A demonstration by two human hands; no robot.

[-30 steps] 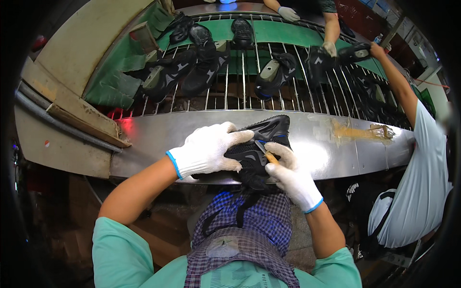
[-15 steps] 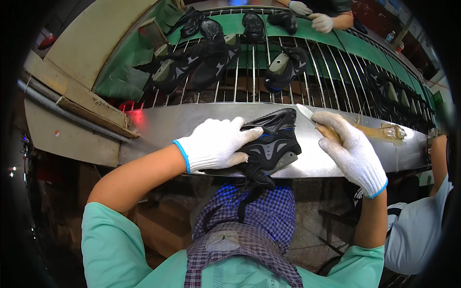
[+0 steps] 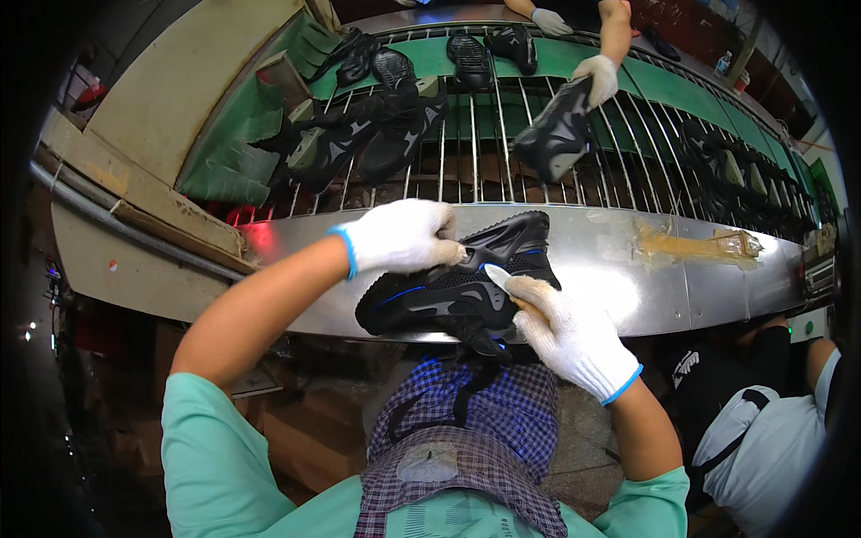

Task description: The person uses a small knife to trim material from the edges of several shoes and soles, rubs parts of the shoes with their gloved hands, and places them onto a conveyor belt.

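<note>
A black-and-grey athletic shoe [image 3: 446, 300] with blue accents lies on its side along the near edge of the metal counter. My left hand [image 3: 395, 237], in a white knit glove with a blue cuff, is over the shoe's upper side. Its fingers are curled in a pinch at the upper; whatever is between the fingertips is too small to tell. In my gloved right hand [image 3: 574, 345] is a knife [image 3: 496, 275] with a pale blade and a wooden handle. The blade's tip points at the shoe, close to my left fingertips.
Behind the metal counter [image 3: 587, 269] runs a rack of metal rods [image 3: 480, 152] bearing several black shoes [image 3: 404, 134]. Across it, a co-worker's gloved hand [image 3: 599, 79] grips another shoe [image 3: 558, 134]. Brown tape [image 3: 691, 244] covers part of the counter. Someone sits at the right.
My right hand has brought the knife leftward to the shoe. My left hand's fingers have curled into a pinch, and more of the shoe shows. The co-worker has taken hold of a shoe on the rack.
</note>
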